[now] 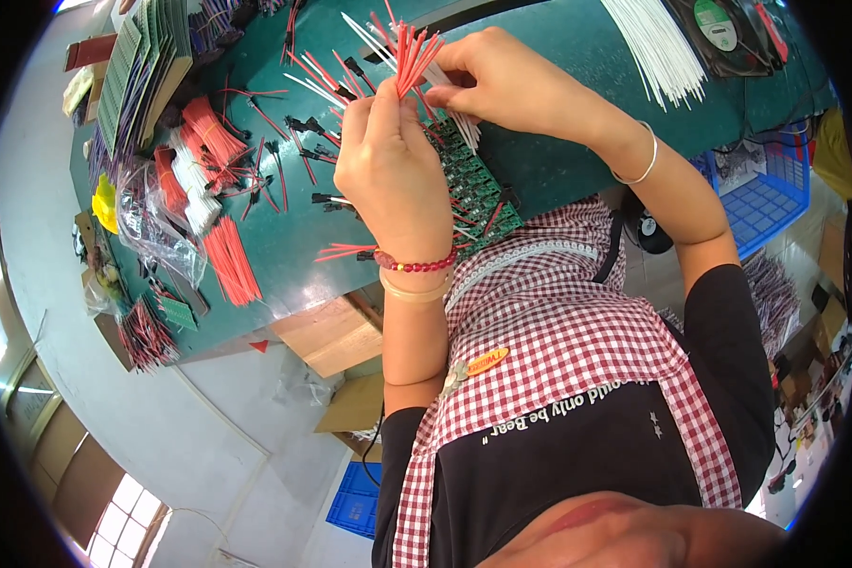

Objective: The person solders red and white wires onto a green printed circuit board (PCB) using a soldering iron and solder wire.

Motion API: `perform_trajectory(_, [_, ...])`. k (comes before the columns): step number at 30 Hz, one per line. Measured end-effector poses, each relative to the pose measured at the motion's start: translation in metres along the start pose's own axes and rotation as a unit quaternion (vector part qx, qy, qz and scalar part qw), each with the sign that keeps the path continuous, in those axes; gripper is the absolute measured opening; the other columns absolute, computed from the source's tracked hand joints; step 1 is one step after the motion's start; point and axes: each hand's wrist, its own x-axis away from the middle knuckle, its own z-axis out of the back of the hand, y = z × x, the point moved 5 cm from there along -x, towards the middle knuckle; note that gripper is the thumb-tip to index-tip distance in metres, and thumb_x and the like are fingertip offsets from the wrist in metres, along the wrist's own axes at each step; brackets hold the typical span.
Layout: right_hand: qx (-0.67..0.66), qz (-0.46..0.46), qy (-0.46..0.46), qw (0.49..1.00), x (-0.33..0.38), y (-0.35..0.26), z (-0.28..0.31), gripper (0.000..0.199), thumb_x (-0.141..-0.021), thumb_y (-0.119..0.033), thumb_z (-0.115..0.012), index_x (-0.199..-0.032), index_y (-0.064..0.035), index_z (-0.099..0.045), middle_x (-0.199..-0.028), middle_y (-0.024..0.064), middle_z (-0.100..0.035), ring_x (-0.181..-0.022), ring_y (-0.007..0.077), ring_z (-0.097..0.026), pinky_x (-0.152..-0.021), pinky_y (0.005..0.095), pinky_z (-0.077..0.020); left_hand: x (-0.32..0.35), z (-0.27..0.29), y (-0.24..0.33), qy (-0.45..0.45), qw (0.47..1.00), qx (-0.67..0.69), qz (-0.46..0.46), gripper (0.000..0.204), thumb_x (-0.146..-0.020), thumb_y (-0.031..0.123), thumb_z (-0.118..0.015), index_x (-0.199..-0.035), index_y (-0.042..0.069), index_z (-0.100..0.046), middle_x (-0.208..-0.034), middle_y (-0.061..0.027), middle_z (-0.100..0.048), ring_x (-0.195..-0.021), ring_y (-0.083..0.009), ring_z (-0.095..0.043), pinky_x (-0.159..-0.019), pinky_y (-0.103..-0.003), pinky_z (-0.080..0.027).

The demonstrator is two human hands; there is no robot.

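Note:
My left hand (388,161), with a red bead bracelet on its wrist, is closed around a fan of short red and white wires (409,52) above the green table (559,57). My right hand (506,80), a silver bangle on its wrist, pinches the wires at the top of that bundle. Just beneath both hands lies a strip of green circuit boards (473,185) with red wires sticking out of it; I cannot tell whether my left hand also grips it.
Bundles of red wire (229,260) and loose black-plug leads (298,128) lie on the table's left. Stacked green boards (137,66) stand at the far left, with white wires (655,47) and a fan (729,26) at the upper right. A blue crate (767,201) sits on the right.

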Motion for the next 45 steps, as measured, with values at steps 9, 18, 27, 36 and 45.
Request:
perform_trajectory(9, [-0.064,0.004,0.062,0.996,0.01,0.006,0.008,0.017,-0.087,-0.014,-0.067,-0.087,0.003,-0.065,-0.062,0.0151,-0.06,-0.052,0.0211,-0.058,-0.05,0.0335,-0.0431,0.0,0.002,0.002,-0.017,0.999,0.051,0.009,0.012,-0.085,0.002,-0.067,-0.096,-0.003,-0.068,-0.08,-0.0121,-0.064,-0.064,-0.0271,-0.062,-0.056,-0.034,-0.048])
perform_trajectory(18, [-0.105,0.034,0.077,0.991,0.011,0.012,-0.001,0.02,-0.09,-0.018,-0.067,-0.091,0.0013,-0.064,-0.065,0.012,-0.062,-0.052,0.0174,-0.054,-0.051,0.0307,-0.0425,0.001,0.004,0.002,-0.013,0.997,0.073,0.002,0.012,-0.084,0.003,-0.069,-0.095,-0.003,-0.069,-0.077,-0.012,-0.064,-0.06,-0.0251,-0.061,-0.055,-0.033,-0.047])
perform_trajectory(27, [-0.081,0.036,0.052,0.995,0.014,0.01,-0.002,0.019,-0.089,-0.018,-0.066,-0.096,-0.0003,-0.066,-0.065,0.0117,-0.062,-0.053,0.0172,-0.053,-0.051,0.0312,-0.0428,0.003,0.002,0.001,0.009,0.999,0.034,-0.011,0.013,-0.086,0.003,-0.067,-0.098,-0.002,-0.07,-0.074,-0.0093,-0.062,-0.058,-0.019,-0.056,-0.053,-0.03,-0.044])
perform_trajectory(36, [-0.091,0.039,0.054,0.994,0.015,0.009,-0.002,0.02,-0.089,-0.018,-0.066,-0.099,-0.0009,-0.068,-0.065,0.0118,-0.063,-0.052,0.0174,-0.054,-0.051,0.031,-0.0429,0.004,0.003,0.001,0.009,1.0,0.016,-0.02,0.013,-0.085,0.002,-0.067,-0.098,-0.001,-0.069,-0.075,-0.0092,-0.062,-0.058,-0.0201,-0.057,-0.053,-0.031,-0.045])
perform_trajectory(45, [-0.116,0.039,0.033,0.992,0.016,0.008,-0.003,0.02,-0.09,-0.016,-0.066,-0.103,-0.0014,-0.068,-0.064,0.0089,-0.062,-0.052,0.0138,-0.057,-0.05,0.0282,-0.0451,0.006,0.002,0.002,-0.001,1.0,0.004,-0.025,0.015,-0.084,0.001,-0.066,-0.098,0.001,-0.068,-0.082,-0.0106,-0.066,-0.064,-0.0276,-0.064,-0.056,-0.035,-0.05])
